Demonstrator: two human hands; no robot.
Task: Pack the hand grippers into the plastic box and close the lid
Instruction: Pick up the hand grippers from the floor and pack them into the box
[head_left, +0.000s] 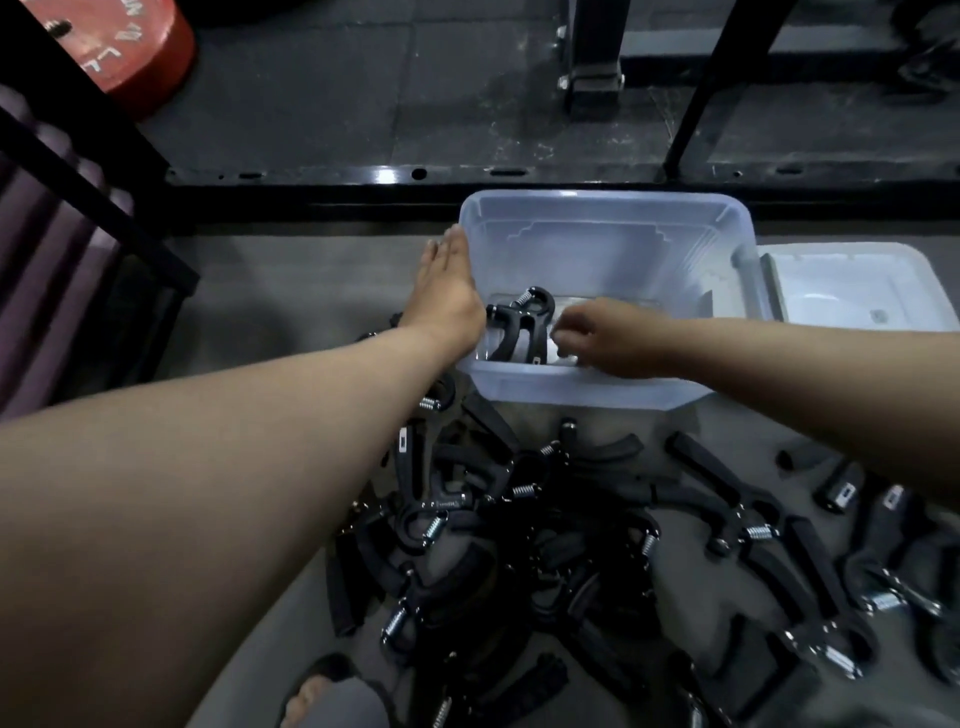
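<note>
The hand gripper (519, 327) in the clear plastic box (608, 244) is best laid flat against the near-left corner, so that room is kept for the pile of hand grippers (545, 530) on the floor. The left hand (448, 293) is pressed flat, fingers straight, against the box's left wall. The right hand (605, 338) is reached inside, fingers loosely curled beside the gripper; whether it is touched cannot be told. The lid (852, 286) lies just right.
</note>
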